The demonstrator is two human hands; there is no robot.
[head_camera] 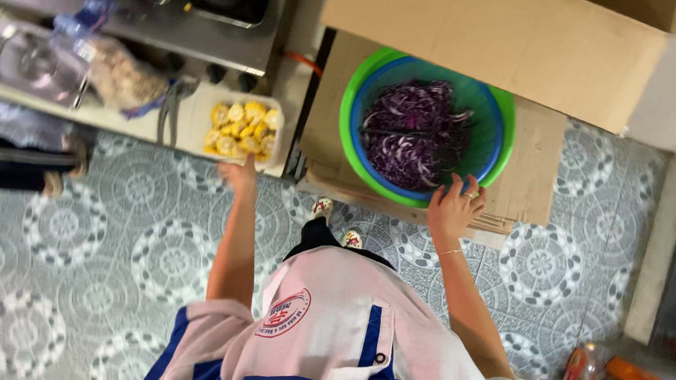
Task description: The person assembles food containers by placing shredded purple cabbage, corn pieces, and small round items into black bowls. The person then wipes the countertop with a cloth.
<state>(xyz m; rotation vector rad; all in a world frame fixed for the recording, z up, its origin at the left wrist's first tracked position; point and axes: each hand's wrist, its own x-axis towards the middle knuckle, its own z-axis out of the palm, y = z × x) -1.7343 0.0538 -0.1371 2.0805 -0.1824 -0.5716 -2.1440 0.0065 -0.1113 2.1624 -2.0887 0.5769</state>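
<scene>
Reaching down with both hands over patterned tile floor (83,278). Right hand (454,209) fingers spread, resting on near rim of green basin (348,130); blue basin (484,105) nested inside, shredded purple cabbage (413,132) just beyond fingertips. Basins sit on flattened cardboard (533,168). Left hand (238,172) touching near edge of white tray (196,123) holding yellow pieces (243,126); grip state cannot tell. Metal tongs (168,110) just left of that hand.

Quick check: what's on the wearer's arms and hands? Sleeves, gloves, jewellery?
Both forearms are bare and there are no gloves. The short sleeves are pale pink with blue trim. The right hand wears a ring on one finger and a thin bracelet at the wrist. Nothing shows on the left hand.
</scene>
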